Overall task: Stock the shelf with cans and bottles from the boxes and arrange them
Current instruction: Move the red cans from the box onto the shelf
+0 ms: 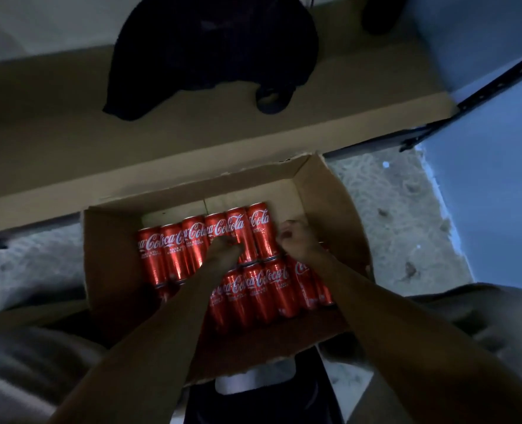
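Two rows of red cola cans (pixel 223 255) lie on their sides in the open cardboard box (pixel 330 203) right below me, and I take that box as my landmark. Inside it, my left hand (pixel 223 250) sits on the cans of the far row, fingers curled down over one of them, though in this dim light I cannot tell whether it truly grips. My right hand (pixel 298 240) is at the right end of that same row, fingers bunched in a loose fist against the last can; what it has hold of, if anything, I cannot make out. Just beyond the box runs a pale brown shelf board (pixel 161 139), and on it, further back, lies a dark bundle of cloth (pixel 210 50). To the right of the box a dark slotted metal upright (pixel 483 90) slants up, with a blue wall (pixel 498 179) behind it. Either side of the box the floor (pixel 391 215) looks grey and speckled, rough. The whole room is dim and murky.
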`<state>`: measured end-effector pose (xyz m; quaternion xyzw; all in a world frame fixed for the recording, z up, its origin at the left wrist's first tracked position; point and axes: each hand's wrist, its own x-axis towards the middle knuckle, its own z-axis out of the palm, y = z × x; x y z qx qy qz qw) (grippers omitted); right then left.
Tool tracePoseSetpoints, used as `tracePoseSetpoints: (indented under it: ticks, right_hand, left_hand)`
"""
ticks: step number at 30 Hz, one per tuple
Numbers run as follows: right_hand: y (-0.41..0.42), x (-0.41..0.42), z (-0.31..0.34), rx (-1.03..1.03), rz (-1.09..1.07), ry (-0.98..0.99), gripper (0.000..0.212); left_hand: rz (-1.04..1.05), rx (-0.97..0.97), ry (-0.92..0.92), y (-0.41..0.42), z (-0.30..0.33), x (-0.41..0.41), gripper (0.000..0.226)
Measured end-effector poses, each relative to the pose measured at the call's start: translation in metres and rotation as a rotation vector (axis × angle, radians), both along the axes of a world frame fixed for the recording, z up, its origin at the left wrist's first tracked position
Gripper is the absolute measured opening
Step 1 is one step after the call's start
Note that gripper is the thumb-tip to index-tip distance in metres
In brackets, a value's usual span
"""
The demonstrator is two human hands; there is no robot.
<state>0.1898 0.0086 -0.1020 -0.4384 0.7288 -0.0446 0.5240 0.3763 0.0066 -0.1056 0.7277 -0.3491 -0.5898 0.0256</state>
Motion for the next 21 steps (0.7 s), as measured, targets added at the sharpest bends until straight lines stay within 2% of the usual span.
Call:
tracePoseSetpoints:
  ticks: [8,11,17,21]
  right_hand:
    - [0.007,0.007,-0.055,0.048,-0.089,-0.032,0.032]
    - [0.005,0.006,-0.059,0.034,-0.146,-0.037,0.031]
    - [-0.005,0.008,-0.068,0.062,-0.271,-0.047,0.024]
    - [-0.006,0.010,-0.077,0.072,-0.368,-0.055,0.024]
  left_hand:
    - [0.150,0.007,0.040,-0.002,-0.043,-0.009,0.022]
    - [0.240,0.026,0.099,-0.005,-0.044,-0.013,0.024]
    - [0.323,0.102,0.183,-0.013,-0.050,-0.016,0.045]
    - [0.385,0.144,0.264,-0.015,-0.053,-0.021,0.036]
